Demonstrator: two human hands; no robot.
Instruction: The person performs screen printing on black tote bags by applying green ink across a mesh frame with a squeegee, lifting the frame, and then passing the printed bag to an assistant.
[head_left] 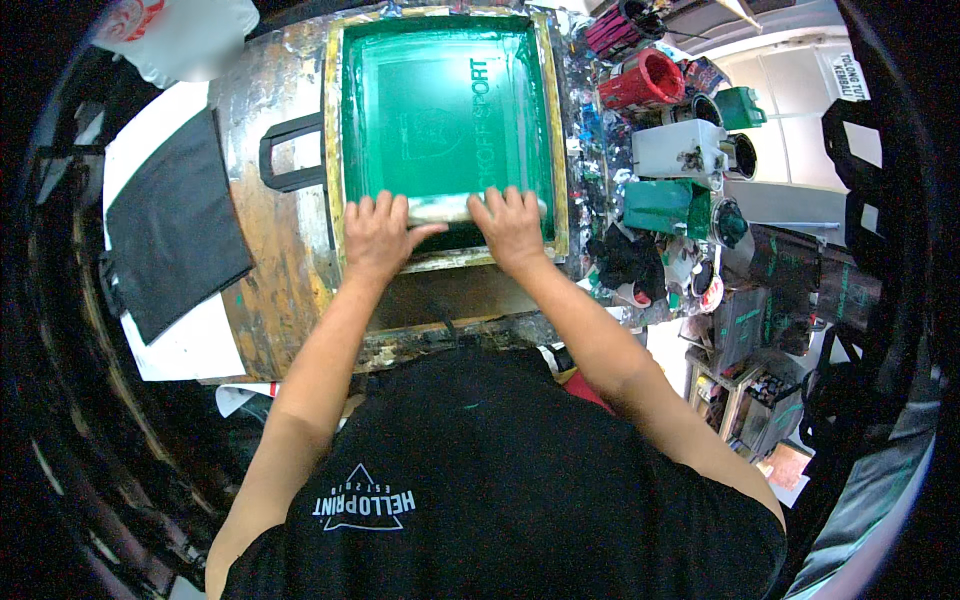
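A screen-printing frame [334,110] with yellowish taped edges lies flat on the worktable. Its mesh [410,90] is green, with a darker stencil design down the right part. Across the near end of the mesh rests a squeegee [440,208] with a pale, ink-smeared handle. My left hand [380,238] grips its left end, fingers over the far side and thumb pointing inward. My right hand [512,232] is closed over its right end. A black bag handle [270,160] sticks out from under the frame's left side; whatever else lies beneath is hidden.
Flat black fabric bags [180,220] lie on a white sheet at the left of the stained wooden table [285,260]. Right of the frame stand a red ink tub [645,82], a white container [675,148] and a green container [665,205]. A plastic bag [185,40] sits far left.
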